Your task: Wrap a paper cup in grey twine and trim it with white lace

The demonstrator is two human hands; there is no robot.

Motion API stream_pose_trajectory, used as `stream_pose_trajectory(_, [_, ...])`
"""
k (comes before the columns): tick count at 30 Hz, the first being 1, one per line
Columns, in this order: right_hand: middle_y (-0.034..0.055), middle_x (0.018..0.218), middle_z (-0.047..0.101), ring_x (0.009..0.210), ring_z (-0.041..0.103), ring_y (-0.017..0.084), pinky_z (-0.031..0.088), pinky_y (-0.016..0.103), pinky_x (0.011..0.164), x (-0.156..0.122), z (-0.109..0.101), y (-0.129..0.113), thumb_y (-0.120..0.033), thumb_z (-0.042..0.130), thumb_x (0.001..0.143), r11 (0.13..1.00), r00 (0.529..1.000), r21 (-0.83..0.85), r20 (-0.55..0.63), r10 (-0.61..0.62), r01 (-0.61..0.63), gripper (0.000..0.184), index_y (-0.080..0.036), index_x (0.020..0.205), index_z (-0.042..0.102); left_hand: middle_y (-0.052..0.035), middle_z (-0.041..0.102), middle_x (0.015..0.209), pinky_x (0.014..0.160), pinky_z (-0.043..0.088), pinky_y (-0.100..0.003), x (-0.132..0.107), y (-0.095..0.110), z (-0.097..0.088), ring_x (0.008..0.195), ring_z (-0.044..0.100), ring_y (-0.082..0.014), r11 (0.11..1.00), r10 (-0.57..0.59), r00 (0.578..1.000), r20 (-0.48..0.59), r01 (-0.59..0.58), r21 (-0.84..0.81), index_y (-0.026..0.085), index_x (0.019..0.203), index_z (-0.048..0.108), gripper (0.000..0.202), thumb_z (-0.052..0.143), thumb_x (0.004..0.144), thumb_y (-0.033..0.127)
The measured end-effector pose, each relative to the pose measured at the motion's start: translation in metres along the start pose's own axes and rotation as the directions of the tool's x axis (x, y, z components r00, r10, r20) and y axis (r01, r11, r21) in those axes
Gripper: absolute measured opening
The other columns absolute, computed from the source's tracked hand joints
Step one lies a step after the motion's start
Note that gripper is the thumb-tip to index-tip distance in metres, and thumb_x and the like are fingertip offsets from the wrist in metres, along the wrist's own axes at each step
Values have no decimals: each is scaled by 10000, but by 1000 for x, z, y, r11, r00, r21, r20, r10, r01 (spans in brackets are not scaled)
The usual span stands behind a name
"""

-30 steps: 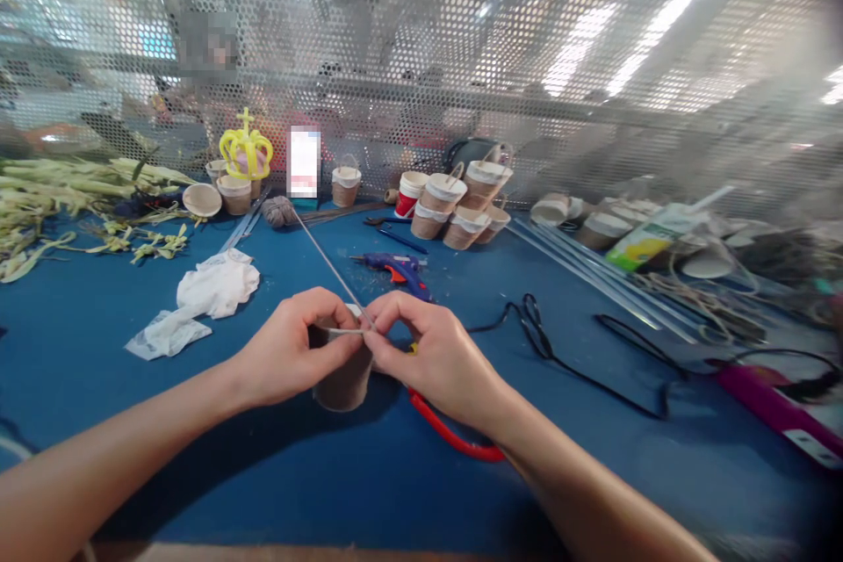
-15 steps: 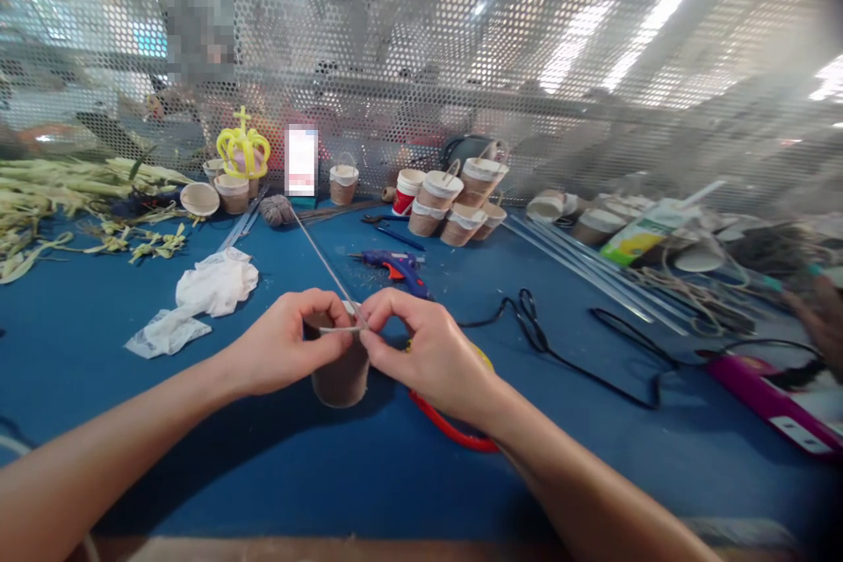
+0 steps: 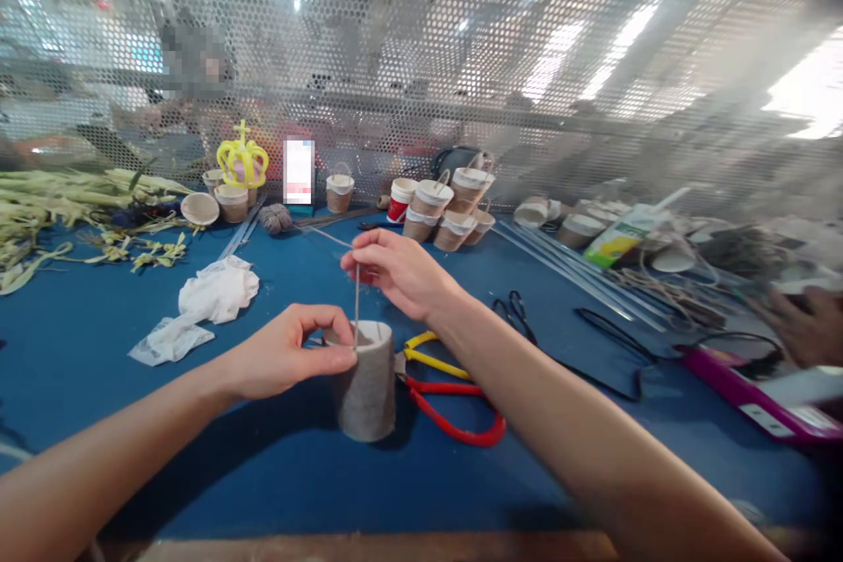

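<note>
A paper cup (image 3: 370,395) wrapped in grey-brown cord stands upright on the blue table. My left hand (image 3: 293,347) is closed at its rim, thumb outside and fingers partly hidden inside, pinching cord and cup edge. Above and beyond the cup, my right hand (image 3: 399,268) grips the grey cord (image 3: 357,303), which rises taut from the rim. From there the cord runs back toward a ball of cord (image 3: 275,219). Scissors (image 3: 454,388) with one red and one yellow handle lie right of the cup, partly under my right forearm.
White crumpled tissue (image 3: 217,290) lies to the left. Several small wrapped cups (image 3: 454,230) are stacked at the back, near a yellow crown (image 3: 242,158) and a phone (image 3: 299,171). At right are clear sticks (image 3: 566,268), a purple power strip (image 3: 738,391) and another person's hand (image 3: 807,325).
My right hand has moved up and away from the rim, drawing the cord upward. My left hand stays at the rim. The cup and scissors now show more fully.
</note>
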State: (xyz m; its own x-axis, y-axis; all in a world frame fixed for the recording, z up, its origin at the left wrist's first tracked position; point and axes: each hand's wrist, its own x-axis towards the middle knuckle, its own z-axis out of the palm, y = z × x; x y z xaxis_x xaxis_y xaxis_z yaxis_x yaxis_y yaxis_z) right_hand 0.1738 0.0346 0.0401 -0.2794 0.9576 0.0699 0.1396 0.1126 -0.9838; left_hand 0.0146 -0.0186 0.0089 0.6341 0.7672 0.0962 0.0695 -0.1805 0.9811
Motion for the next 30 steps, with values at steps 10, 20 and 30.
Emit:
stream_pose_trajectory(10, [-9, 571, 610, 478, 547, 104, 412, 245, 533, 44, -9, -5, -196, 530, 778, 849, 990, -523, -60, -124, 75, 47, -166, 753, 556, -38, 603, 878, 714, 409, -271, 3, -8, -9, 817, 547, -152, 957, -38, 994, -102, 6, -292, 156, 647, 508, 267, 678, 668, 361])
stream_pose_trajectory(20, [50, 1023, 588, 865, 578, 169, 483, 337, 743, 16, -78, 51, -299, 490, 865, 646, 976, -741, -217, 30, -184, 208, -162, 994, 579, -85, 609, 1021, 942, 339, -400, 13, -29, -23, 1063, 502, -208, 983, 161, 940, -299, -126, 132, 177, 686, 468, 160, 547, 775, 284])
stream_pose_trajectory(30, [72, 833, 611, 720, 578, 178, 472, 316, 632, 7, -63, 46, -141, 641, 672, 812, 927, -519, -369, 67, -266, 274, -122, 923, 534, -83, 598, 949, 938, 338, -385, 16, -31, -29, 1015, 518, -198, 974, 164, 945, -282, -110, 200, 172, 678, 475, 151, 530, 774, 275])
